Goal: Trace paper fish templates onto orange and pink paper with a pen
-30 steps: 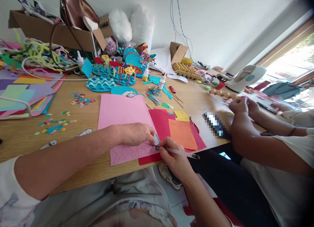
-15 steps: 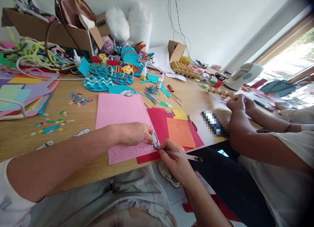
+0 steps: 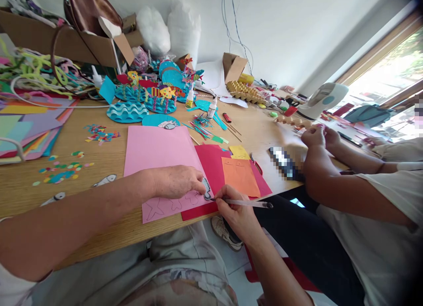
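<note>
A sheet of pink paper [image 3: 158, 149] lies at the table's front edge, partly over red paper [image 3: 211, 158]. My left hand [image 3: 180, 182] rests on it, fingers bent together, pressing a small grey-and-white paper fish cutout [image 3: 206, 190] near the right edge. In my right hand [image 3: 235, 212] is a clear-barrelled pen [image 3: 249, 203], its tip beside the cutout's lower end. Pencil-thin fish outlines [image 3: 175, 204] run along the sheet's lower part, some hidden by my left hand. Another fish cutout [image 3: 169, 125] lies at the sheet's top edge.
Orange paper [image 3: 240, 176] and scissors [image 3: 256, 164] lie to the right. Two fish cutouts, including one fish [image 3: 105, 180], and confetti [image 3: 64, 171] are at left. Behind stand blue fish decorations [image 3: 128, 111] and a glue bottle [image 3: 212, 108]. A co-worker's hands [image 3: 317, 136] are at right.
The pen tip has shifted slightly around the cutout's lower end, and the pen lies flatter. My left hand still presses the cutout. The whole view has moved a little.
</note>
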Motion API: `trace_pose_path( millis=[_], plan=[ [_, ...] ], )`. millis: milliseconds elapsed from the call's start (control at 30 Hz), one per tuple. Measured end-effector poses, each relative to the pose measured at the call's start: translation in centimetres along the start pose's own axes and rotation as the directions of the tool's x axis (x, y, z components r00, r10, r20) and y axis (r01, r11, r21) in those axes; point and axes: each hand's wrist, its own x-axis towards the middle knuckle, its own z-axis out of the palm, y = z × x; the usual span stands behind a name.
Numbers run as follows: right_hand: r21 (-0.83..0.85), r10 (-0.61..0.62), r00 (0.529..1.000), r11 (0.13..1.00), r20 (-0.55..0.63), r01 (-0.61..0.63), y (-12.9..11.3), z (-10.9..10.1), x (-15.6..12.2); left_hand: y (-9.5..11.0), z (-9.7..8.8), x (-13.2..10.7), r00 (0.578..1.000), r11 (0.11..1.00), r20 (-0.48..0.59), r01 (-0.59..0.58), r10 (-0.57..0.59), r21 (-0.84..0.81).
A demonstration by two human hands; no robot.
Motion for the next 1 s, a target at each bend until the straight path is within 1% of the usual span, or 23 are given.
trace_pose_path(
  millis=[167, 333, 533, 733, 867, 1000],
  plan=[
    [0.011, 0.000, 1.000, 1.000, -0.001, 0.000, 0.09, -0.06, 0.26, 0.41, 0.46, 0.09, 0.999, 0.997, -0.042, 0.007, -0.004, 0.072],
    [0.018, 0.029, 1.000, 0.999, -0.004, -0.029, -0.03, -0.05, 0.34, 0.37, 0.69, 0.12, 0.999, 0.996, -0.020, 0.027, -0.025, 0.090],
    [0.049, 0.050, 0.999, 0.998, -0.011, -0.049, -0.20, -0.06, 0.37, 0.32, 0.93, -0.06, 0.999, 0.999, -0.021, 0.025, -0.025, 0.034],
    [0.054, 0.059, 0.998, 0.997, -0.013, -0.058, -0.47, -0.09, 0.67, 0.69, 0.70, -0.04, 0.997, 0.997, -0.027, 0.074, -0.075, -0.035],
    [0.049, 0.073, 0.997, 0.996, -0.017, -0.072, -0.55, -0.22, 0.94, 0.66, 0.70, -0.07, 0.997, 0.997, -0.007, 0.074, -0.074, -0.009],
    [0.049, 0.078, 0.997, 0.996, -0.023, -0.077, -0.43, -0.18, 1.01, 0.52, 0.88, -0.11, 0.999, 0.998, 0.006, 0.039, -0.039, 0.049]
  ],
)
